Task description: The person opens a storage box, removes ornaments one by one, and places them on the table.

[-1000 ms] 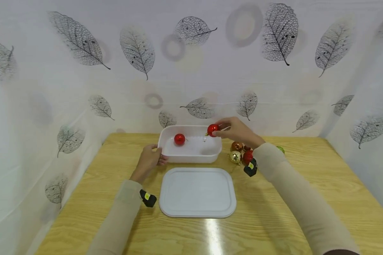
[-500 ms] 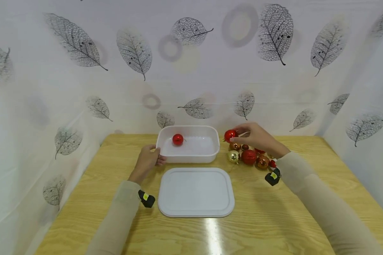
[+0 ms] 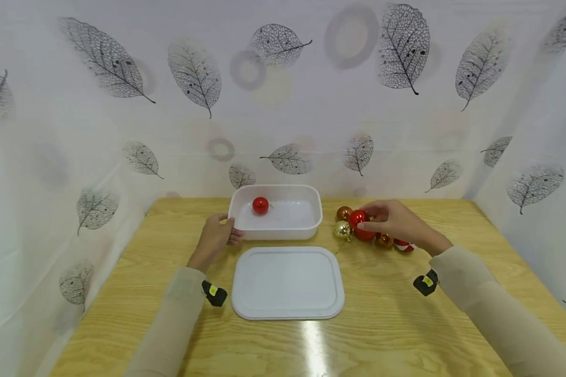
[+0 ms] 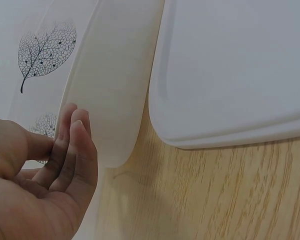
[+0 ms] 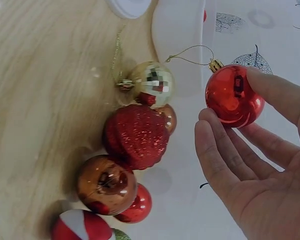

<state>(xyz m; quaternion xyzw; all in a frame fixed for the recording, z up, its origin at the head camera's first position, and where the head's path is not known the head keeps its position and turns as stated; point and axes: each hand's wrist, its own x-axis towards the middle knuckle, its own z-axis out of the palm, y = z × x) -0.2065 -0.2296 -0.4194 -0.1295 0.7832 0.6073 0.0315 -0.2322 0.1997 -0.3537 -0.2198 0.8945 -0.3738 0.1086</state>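
My right hand point(image 3: 389, 222) pinches a shiny red Christmas ball point(image 5: 235, 95) between thumb and fingers, its gold cap and loop of thread free. The held ball is over the heap of baubles: a glittery red ball point(image 5: 136, 136), a faceted gold ball point(image 5: 154, 83), copper balls point(image 5: 107, 184) and a red-and-white one point(image 5: 80, 226). At the near left corner of a white plastic container point(image 3: 283, 234), my left hand point(image 3: 215, 236) grips the wall, fingers along the outside. Inside that container lies another red ball point(image 3: 260, 205), toward the left.
A white lid point(image 3: 287, 283) lies flat on the wooden table point(image 3: 382, 335), just in front of the container. Behind the table hangs a pale leaf-print cloth point(image 3: 283, 120), which also runs along both sides.
The right hand has carried the red Christmas ball rightward, from over the container's right end to over the heap of baubles. My left hand has kept its place on the container.
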